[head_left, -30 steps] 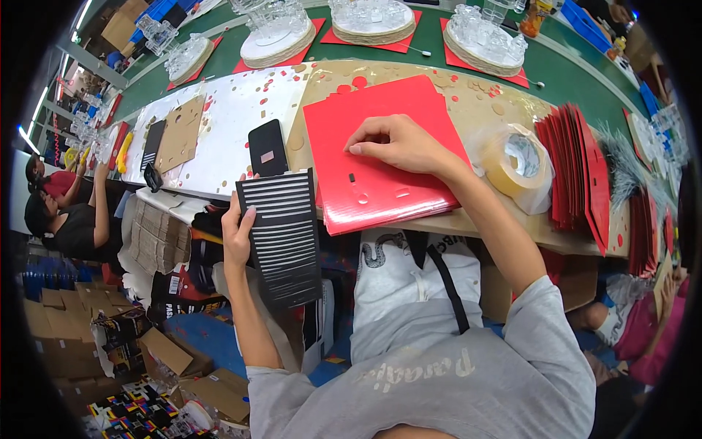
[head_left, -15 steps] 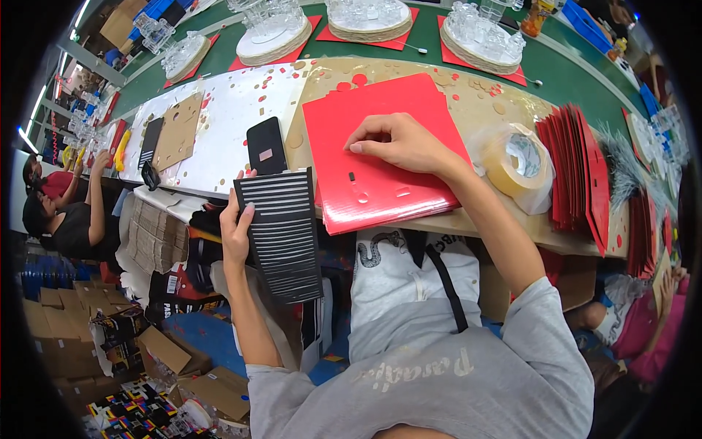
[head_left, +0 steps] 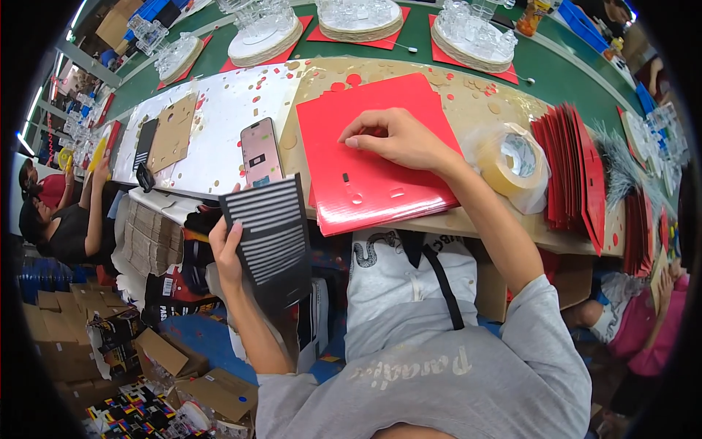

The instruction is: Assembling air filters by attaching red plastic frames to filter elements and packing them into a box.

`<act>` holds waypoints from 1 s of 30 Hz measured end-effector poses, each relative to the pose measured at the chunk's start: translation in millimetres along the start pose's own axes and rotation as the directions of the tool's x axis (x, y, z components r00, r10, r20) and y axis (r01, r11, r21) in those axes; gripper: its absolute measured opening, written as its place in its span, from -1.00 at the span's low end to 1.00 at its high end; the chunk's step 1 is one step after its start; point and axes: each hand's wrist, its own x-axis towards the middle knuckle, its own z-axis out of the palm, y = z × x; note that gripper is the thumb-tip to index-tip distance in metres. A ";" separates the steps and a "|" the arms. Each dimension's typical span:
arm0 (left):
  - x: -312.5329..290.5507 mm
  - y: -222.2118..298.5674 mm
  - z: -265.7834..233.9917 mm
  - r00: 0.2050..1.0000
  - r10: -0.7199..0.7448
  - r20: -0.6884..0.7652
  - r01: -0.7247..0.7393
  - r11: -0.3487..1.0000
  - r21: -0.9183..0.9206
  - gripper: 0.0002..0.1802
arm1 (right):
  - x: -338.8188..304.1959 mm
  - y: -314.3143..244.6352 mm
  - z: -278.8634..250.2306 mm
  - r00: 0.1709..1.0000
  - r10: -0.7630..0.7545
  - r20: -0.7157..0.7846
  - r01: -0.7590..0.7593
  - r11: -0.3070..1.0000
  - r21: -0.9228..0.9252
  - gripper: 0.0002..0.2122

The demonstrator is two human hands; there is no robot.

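My left hand (head_left: 227, 252) grips the left edge of a black sheet with rows of pale strips (head_left: 270, 238), tilted in front of the table's near edge. My right hand (head_left: 398, 139) is over the top sheet of a stack of glossy red cardboard sheets (head_left: 380, 183), its fingers curled and thumb close to the forefinger. Whatever may be between those fingertips is too small to make out. Small cut-outs show in the red sheet near its front edge. A phone (head_left: 260, 150) with a lit pinkish screen lies just beyond the black sheet.
Right of the red stack sits a tape roll (head_left: 515, 161) in clear plastic, then upright folded red cards (head_left: 570, 175). Round white stands with clear plastic parts (head_left: 267, 44) line the green conveyor (head_left: 322, 47). Brown cardboard (head_left: 173, 132) lies left. Co-workers (head_left: 58, 212) sit at far left.
The phone's screen has turned from dark to lit pink. My left hand has shifted the black sheet slightly left and changed its tilt. My right hand stays over the red sheet.
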 end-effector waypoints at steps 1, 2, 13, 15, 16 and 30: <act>-8.2 7.0 5.6 0.998 0.039 -0.058 -0.042 0.998 -0.053 -0.43 | 0.5 -3.1 -2.3 1.000 0.004 -0.001 -0.004 1.000 -0.001 -0.79; -17.4 20.1 14.5 0.997 0.025 -0.078 -0.035 0.991 -0.132 -0.43 | 0.7 -6.1 -9.0 0.995 -0.081 -0.060 0.075 0.993 -0.089 -0.80; -36.2 79.5 131.3 0.863 0.424 0.274 -0.486 0.843 0.228 -0.64 | 32.6 37.2 -56.7 0.967 -0.244 -0.074 0.119 0.689 -0.715 -0.70; -29.5 71.5 139.8 0.855 0.433 0.286 -0.504 0.821 0.266 -0.61 | 34.9 33.4 -44.3 0.967 -0.245 -0.074 0.107 0.649 -0.753 -0.69; -27.6 69.6 145.4 0.885 0.381 0.267 -0.452 0.839 0.303 -0.61 | 35.4 34.1 -41.4 0.966 -0.237 -0.103 0.091 0.687 -0.721 -0.69; -26.4 63.2 173.3 0.921 0.342 0.186 -0.386 0.741 0.549 -0.51 | 57.9 4.1 -78.3 0.990 -0.131 -0.061 0.079 0.845 -0.529 -0.46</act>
